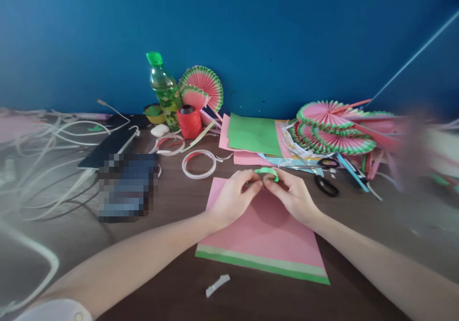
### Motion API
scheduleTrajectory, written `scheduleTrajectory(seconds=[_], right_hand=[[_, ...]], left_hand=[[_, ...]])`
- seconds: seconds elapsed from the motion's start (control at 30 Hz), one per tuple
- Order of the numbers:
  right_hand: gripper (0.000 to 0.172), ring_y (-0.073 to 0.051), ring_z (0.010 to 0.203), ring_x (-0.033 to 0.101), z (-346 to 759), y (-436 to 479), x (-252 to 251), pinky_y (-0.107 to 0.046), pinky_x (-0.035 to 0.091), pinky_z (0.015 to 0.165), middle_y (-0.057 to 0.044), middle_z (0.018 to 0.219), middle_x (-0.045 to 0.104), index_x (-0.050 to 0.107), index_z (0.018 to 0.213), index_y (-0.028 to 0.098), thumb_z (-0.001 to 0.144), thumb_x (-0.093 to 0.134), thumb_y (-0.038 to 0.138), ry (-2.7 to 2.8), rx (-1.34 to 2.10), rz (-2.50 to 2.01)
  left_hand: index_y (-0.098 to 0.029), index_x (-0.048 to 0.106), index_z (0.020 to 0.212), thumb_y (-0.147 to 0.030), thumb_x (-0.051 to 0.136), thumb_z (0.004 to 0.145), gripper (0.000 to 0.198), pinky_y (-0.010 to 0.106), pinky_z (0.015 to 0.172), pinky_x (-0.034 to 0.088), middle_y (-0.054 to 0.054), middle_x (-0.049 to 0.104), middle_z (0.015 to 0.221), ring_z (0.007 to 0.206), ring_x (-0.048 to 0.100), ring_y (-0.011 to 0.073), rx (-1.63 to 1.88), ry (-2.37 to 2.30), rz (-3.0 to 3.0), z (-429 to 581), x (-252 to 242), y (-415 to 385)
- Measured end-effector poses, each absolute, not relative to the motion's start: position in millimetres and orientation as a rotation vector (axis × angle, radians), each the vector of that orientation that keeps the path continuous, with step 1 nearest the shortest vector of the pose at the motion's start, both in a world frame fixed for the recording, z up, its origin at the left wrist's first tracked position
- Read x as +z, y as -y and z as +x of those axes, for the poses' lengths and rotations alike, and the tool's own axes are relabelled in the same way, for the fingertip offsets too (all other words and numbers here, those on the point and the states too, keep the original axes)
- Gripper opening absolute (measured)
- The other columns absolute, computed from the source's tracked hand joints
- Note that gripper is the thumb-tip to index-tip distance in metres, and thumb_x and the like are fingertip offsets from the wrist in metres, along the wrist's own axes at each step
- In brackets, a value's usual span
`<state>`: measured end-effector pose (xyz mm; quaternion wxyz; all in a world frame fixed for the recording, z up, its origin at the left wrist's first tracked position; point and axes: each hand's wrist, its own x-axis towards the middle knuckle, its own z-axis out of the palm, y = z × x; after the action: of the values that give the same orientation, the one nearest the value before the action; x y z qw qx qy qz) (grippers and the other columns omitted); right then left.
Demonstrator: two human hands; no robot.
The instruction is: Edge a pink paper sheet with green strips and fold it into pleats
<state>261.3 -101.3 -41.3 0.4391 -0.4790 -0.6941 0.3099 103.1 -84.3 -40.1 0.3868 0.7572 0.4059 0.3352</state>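
Both hands meet over the far edge of a pink paper sheet (265, 235), which lies flat and has pale and dark green bands along its near edge. My left hand (234, 196) pinches one end of a curled green paper strip (268, 171) between thumb and fingers. The other end is gripped by my right hand (293, 194), close beside it. The strip bows up between the fingertips, and the fingers partly hide it. On the brown table (168, 283), a small white scrap (218, 285) rests just in front of the sheet.
Black-handled scissors (326, 186) and a blue cutter (353, 172) lie right of the hands. Behind are green paper (254, 133), pleated paper fans (332, 125), tape rolls (199, 164), red thread spool (190, 123) and a bottle (165, 91). Phones (131, 187) and cables (53, 134) fill the left.
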Motion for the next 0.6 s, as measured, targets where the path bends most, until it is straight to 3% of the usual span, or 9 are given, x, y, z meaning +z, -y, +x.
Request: scheduleTrajectory(seconds=[0.6], right_hand=[[0.019, -0.011, 0.063, 0.042, 260.5, 102.9, -43.9, -0.024, 0.034, 0.059, 0.001, 0.068, 0.043, 0.045, 0.071, 0.019, 0.087, 0.045, 0.029, 1.835, 0.768, -1.128]], left_hand=[[-0.019, 0.040, 0.067, -0.017, 0.040, 0.081, 0.015, 0.023, 0.065, 0.036, -0.002, 0.050, 0.071, 0.072, 0.046, 0.0125, 0.843, -1.019, 2.032, 103.5, -38.9, 86.0]])
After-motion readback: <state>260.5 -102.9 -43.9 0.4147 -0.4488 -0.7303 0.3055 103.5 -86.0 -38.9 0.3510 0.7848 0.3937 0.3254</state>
